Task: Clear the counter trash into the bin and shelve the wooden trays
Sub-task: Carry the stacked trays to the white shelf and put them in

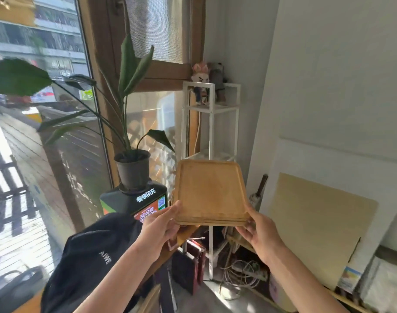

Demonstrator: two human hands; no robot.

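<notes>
Right now you are on the shelving half of the job: both hands hold the wooden trays [210, 192] out in front of you, low in the centre of the frame. The near edge shows more than one layer, so this looks like a small stack, though how many you cannot tell. Your left hand [160, 223] pinches the near left corner, thumb on top and fingers curled under. Your right hand [257, 228] grips the near right corner the same way, thumb along the rim. The stack is level, tipped slightly away from you, and touches nothing but your hands.

Just behind it, running up the centre of the frame, stands the white metal shelf [210, 123]. Its top tier holds two small figurines [207, 83]; the tier below that seems open, and the far edge of the trays partly hides it. That open tier is the likely slot, judging by where the stack points.

To the left of the trays sits a potted plant [132, 168] on a dark box [134, 199], with a black cap [91, 256] in the lower left.

Your next move calls for a straight push forward between the shelf's front posts, keeping the stack flat so the layers do not slide apart. Keep the left corner off the plant pot.
</notes>
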